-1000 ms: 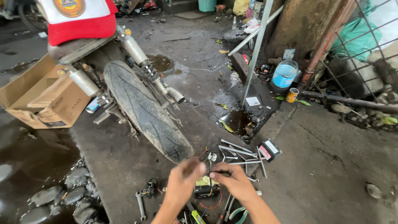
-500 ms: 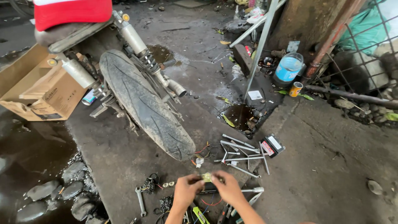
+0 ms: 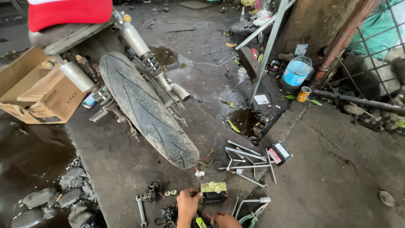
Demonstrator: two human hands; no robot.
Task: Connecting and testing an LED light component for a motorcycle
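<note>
A small black electrical unit [image 3: 213, 193] with a yellowish top sits on the wet concrete floor [image 3: 337, 169] at the bottom edge of the view, just below the rear tyre [image 3: 145, 107] of a motorcycle, w/ thin red and black wires running off it. The person's left hand [image 3: 188, 204] is at the unit's left side, fingers curled against it; whether they actually clamp it or only rest on it can't be told from this angle. The right hand [image 3: 225, 220] is mostly cut off by the frame edge, low and just right of the unit, and its grip can't be read.

A white connector [image 3: 199, 173] lies between unit and tyre, near a loose bunch of coloured wires [image 3: 206, 158]. Left of the hand: a small tangle of black parts [image 3: 149, 192] and a spanner [image 3: 140, 210] flat on the floor. Right of the unit: green-handled pliers [image 3: 251, 209], then a scatter of steel wrenches and rods [image 3: 249, 162] and a small black-and-red box [image 3: 279, 153].

Further back, a cardboard box [image 3: 36, 95] sits beside the bike's chrome exhaust [image 3: 78, 76]; a blue plastic jug [image 3: 296, 72] and an orange can [image 3: 303, 93] stand by a rusty post, approx. at the kerb. Dark stones [image 3: 50, 194] line a puddle at lower left.
</note>
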